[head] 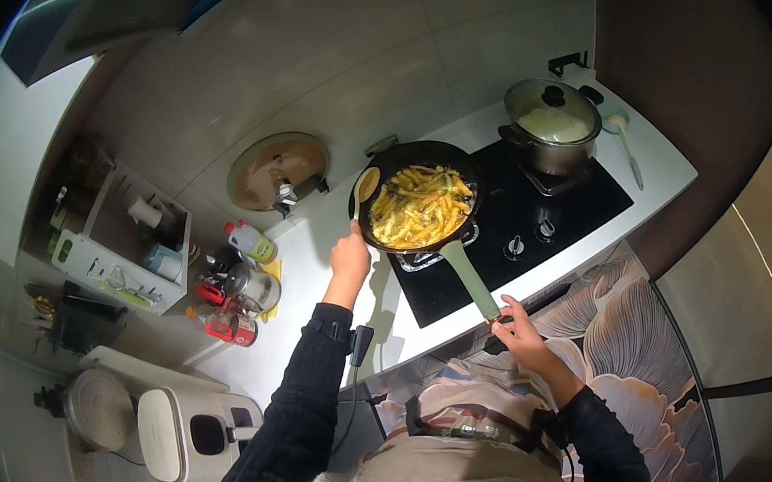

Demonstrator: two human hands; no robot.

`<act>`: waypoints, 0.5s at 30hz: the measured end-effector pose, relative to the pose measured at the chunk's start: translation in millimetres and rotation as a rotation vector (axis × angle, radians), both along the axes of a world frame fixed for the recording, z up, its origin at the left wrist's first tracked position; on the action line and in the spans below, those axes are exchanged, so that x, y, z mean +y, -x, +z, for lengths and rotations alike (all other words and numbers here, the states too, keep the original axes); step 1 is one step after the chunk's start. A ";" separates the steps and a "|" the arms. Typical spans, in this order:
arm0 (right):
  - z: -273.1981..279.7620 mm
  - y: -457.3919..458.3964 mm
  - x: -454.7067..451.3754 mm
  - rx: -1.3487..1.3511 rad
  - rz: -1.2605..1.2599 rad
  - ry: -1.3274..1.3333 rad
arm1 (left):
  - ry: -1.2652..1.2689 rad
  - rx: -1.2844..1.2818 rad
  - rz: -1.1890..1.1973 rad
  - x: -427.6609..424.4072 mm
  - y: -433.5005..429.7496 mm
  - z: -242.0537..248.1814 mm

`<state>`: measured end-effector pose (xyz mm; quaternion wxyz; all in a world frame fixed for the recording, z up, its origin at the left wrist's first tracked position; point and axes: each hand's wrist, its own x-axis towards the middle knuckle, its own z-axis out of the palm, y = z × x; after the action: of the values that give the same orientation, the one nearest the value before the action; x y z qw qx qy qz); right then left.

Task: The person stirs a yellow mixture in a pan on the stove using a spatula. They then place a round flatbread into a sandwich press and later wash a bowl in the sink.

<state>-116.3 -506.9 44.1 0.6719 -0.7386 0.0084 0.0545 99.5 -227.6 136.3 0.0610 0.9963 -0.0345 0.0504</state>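
A dark frying pan (pixel 408 152) with a green handle sits over the left burner of the black glass cooktop (pixel 494 255). Yellow fried strips (pixel 423 206), bubbling in oil, fill much of it. My left hand (pixel 351 257) is closed around the handle of a light-coloured spoon (pixel 367 184), whose bowl lies over the pan's left rim. At the lower end of the pan's handle is my right hand (pixel 518 334), fingers partly spread and touching the handle tip; how firmly they grip is unclear.
A lidded steel pot (pixel 552 142) stands on the rear-right burner, beside a ladle (pixel 628 148) on the white counter. A round lid (pixel 278 172) leans against the wall. Bottles (pixel 252 244) and a glass jar (pixel 254 289) stand on the left, above a white appliance (pixel 185 434).
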 end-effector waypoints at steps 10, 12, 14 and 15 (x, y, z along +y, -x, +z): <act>6.6 1.1 -8.5 -0.021 0.114 -0.103 | 0.155 0.119 -0.123 24.8 5.1 14.1; 8.1 -1.0 -17.4 -0.003 0.161 -0.136 | 0.084 0.083 -0.118 34.5 21.9 35.3; 9.2 -3.9 -24.4 -0.009 0.212 -0.156 | 0.021 0.030 -0.181 39.3 40.5 54.4; 9.7 -6.3 -27.2 -0.010 0.230 -0.173 | -0.011 -0.002 -0.211 40.0 49.8 61.7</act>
<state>-109.9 -534.1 53.9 0.7223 -0.6744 -0.0842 0.1281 49.7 -187.5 198.0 0.0603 0.9874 -0.1395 0.0447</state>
